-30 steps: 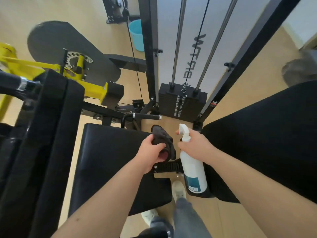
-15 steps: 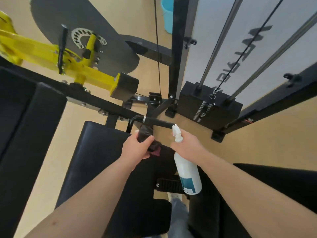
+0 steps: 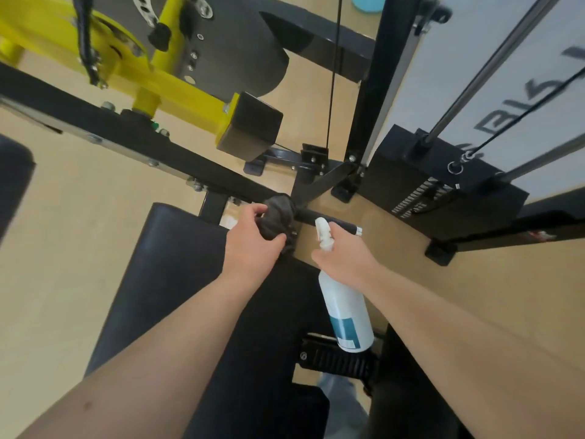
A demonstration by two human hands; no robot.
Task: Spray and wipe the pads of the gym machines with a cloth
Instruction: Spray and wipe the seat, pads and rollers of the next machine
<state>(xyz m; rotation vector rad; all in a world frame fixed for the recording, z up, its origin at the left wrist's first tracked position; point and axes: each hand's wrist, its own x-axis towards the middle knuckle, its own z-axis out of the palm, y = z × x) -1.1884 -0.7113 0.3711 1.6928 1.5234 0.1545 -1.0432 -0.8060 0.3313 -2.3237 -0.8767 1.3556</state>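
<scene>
My left hand [image 3: 251,240] grips a dark grey cloth [image 3: 278,217] and holds it against the inner end of a black handle bar [image 3: 340,225] at the far edge of the black seat pad [image 3: 171,264]. My right hand [image 3: 343,259] holds the neck of a white spray bottle [image 3: 346,307] with a teal label; its nozzle stands just in front of the bar and the bottle body hangs downward. Both forearms reach forward over the seat pad.
A yellow lever arm [image 3: 152,74] with a black end block [image 3: 250,126] crosses above a black frame beam [image 3: 126,134]. The weight stack [image 3: 443,182] with guide rods stands right. Another black pad [image 3: 12,182] sits far left, a blue bucket [image 3: 368,3] at top. A black footplate [image 3: 338,356] lies below.
My view moved forward and closer to the machine. My left hand carried the cloth from above the seat pad up onto the handle bar; my right hand with the bottle followed alongside.
</scene>
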